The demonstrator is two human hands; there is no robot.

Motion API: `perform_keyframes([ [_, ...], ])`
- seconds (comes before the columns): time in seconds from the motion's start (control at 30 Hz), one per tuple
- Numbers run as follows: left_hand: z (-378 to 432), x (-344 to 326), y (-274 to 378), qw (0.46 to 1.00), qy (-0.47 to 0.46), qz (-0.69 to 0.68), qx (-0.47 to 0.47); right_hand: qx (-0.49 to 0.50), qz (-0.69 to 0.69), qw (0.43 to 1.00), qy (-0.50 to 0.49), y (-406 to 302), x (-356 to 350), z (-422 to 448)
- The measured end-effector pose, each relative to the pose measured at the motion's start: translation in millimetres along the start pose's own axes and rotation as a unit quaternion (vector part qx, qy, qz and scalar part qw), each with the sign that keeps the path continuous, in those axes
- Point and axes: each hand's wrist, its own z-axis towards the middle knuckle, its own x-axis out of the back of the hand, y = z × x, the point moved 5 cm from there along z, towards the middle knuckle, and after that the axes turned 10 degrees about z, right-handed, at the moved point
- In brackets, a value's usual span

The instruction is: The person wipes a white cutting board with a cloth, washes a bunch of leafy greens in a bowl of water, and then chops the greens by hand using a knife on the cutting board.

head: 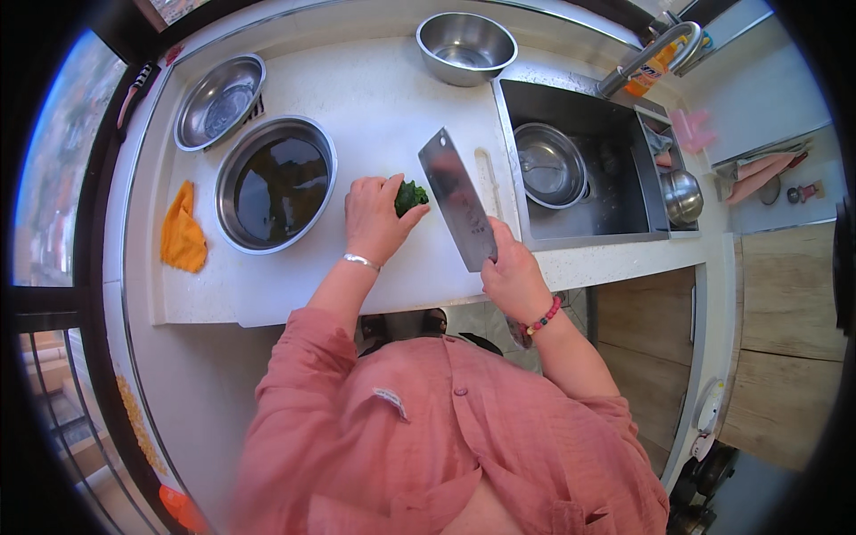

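Note:
My left hand [379,217] is closed around a bundle of dark green leafy vegetable [410,198], whose right end shows between thumb and fingers. The bundle is over a white cutting board [401,267] on the counter. To its right, my right hand [515,271] grips the handle of a steel cleaver [458,200]. The broad blade points away from me and stands apart from the greens. Left of my left hand is a steel basin [275,184] of dark liquid, with what looks like greens in it.
An orange cloth [184,231] and a tilted steel bowl [221,101] lie at the left. Another steel bowl [466,50] stands at the back, beside the sink [618,180]. In the sink sits a steel basin [550,165]; a faucet [642,57] curves over its back right corner.

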Motion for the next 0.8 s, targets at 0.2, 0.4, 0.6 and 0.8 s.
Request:
perform_keyframes([
  [0.2, -12, -4, -25, 0.982, 0.051, -0.165, -0.074, 0.041, -0.117, 0.992, 0.030, -41, -10, 0],
  [0.4, -12, 7, -8, 0.978, 0.109, -0.077, -0.158, -0.017, -0.282, 0.958, -0.041, -42, -41, 12],
  [0.6, -10, -8, -13, 0.981, 0.068, -0.070, -0.168, -0.036, -0.272, 0.961, -0.027, -38, -53, 29],
  [0.8, -10, -7, -24, 0.981, 0.082, -0.142, -0.105, -0.037, -0.224, 0.974, 0.022, -62, -36, 19],
])
